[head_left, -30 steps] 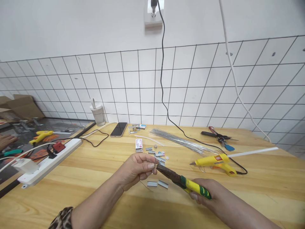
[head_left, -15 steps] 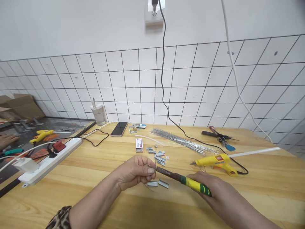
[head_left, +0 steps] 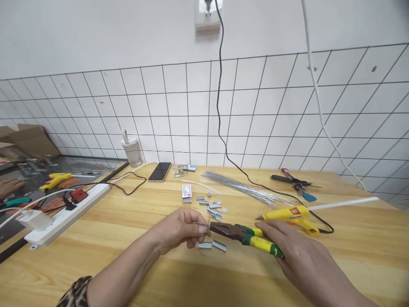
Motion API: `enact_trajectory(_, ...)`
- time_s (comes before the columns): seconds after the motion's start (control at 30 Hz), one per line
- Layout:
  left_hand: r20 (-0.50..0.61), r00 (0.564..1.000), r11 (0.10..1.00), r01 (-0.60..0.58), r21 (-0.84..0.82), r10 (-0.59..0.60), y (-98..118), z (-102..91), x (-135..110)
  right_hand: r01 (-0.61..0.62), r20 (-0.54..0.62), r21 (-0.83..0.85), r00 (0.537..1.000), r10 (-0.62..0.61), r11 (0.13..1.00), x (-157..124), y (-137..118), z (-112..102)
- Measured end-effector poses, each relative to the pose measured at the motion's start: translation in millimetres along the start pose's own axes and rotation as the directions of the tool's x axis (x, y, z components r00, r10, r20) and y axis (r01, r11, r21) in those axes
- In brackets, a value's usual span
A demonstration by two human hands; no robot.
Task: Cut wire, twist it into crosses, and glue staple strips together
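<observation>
My left hand (head_left: 185,228) is closed in a pinch on a thin wire (head_left: 208,218), whose ends stick out above and below the fingers. In my right hand (head_left: 297,243) are pliers (head_left: 228,230) with a rusty dark head and yellow-green handles. Their jaw tips meet the wire right beside my left fingertips; whether they bite on it is too small to tell. Just below lie two bundles of staples (head_left: 219,246). More staple strips (head_left: 214,213) are scattered beyond my left hand, near a small staple box (head_left: 187,193).
A yellow glue gun (head_left: 297,214) lies right of the pliers. Behind are a bundle of metal wires (head_left: 243,187), a phone (head_left: 160,172), a cup (head_left: 131,152) and tools with black handles (head_left: 292,182). A power strip (head_left: 68,217) lies left. Another person's hand (head_left: 11,186) is at far left.
The pliers have rolled in my right hand, so their flat side and both handles now show. My left hand has stayed nearly in place with the wire.
</observation>
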State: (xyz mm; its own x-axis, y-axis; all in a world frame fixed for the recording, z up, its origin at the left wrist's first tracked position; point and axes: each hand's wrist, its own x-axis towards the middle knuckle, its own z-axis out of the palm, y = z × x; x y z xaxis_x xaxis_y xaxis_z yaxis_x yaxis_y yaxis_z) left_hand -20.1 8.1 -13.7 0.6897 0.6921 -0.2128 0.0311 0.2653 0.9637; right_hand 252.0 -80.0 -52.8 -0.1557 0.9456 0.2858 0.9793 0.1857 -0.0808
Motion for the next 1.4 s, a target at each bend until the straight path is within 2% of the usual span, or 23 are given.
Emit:
enact_trajectory(0.1, -0.087, 0.989, 0.993, -0.119, 0.027, 0.121, -1, 5.8, 1, -0.082, 0.157, 0.191, 0.986, 0.052, 0.978, 3, -5, -4)
enact_trajectory(0.2, -0.164, 0.937, 0.944, -0.281, 0.170, 0.309, 3, 12.1, -2, -0.201, 0.354, 0.414, 0.934, 0.047, 0.888, 6, -13, -12)
enact_trajectory(0.27, -0.157, 0.893, 0.882, -0.363, 0.300, 0.421, 6, 14.6, -4, -0.274, 0.447, 0.490, 0.894, 0.031, 0.827, 6, -18, -16)
enact_trajectory(0.3, -0.141, 0.887, 0.865, -0.376, 0.331, 0.439, 8, 15.1, -5, -0.299, 0.476, 0.509, 0.879, 0.025, 0.807, 5, -20, -18)
enact_trajectory(0.4, -0.113, 0.914, 0.895, -0.346, 0.283, 0.389, 9, 14.0, -6, -0.323, 0.507, 0.552, 0.862, -0.002, 0.768, 5, -23, -22)
enact_trajectory(0.6, -0.164, 0.948, 0.960, -0.260, 0.106, 0.274, 3, 7.3, -1, -0.316, 0.506, 0.584, 0.862, -0.031, 0.748, 5, -23, -21)
enact_trajectory(0.9, -0.063, 0.975, 0.975, -0.216, -0.055, 0.213, -3, 5.4, 2, -0.319, 0.505, 0.583, 0.863, -0.025, 0.748, 3, -21, -14)
enact_trajectory(1.13, -0.231, 0.952, 0.969, -0.228, -0.100, 0.200, -8, 14.1, 4, -0.318, 0.523, 0.583, 0.851, -0.045, 0.748, 7, -24, -16)
enact_trajectory(1.2, -0.247, 0.950, 0.970, -0.223, -0.097, 0.193, -7, 15.2, 4, -0.358, 0.546, 0.598, 0.837, -0.038, 0.717, 6, -23, -16)
enact_trajectory(1.33, -0.220, 0.960, 0.977, -0.197, -0.087, 0.174, -4, 15.8, 3, -0.524, 0.642, 0.601, 0.766, 0.026, 0.604, 0, -16, -12)
enact_trajectory(1.4, -0.213, 0.961, 0.977, -0.197, -0.081, 0.177, -2, 16.1, 2, -0.525, 0.643, 0.613, 0.766, 0.014, 0.591, -2, -12, -12)
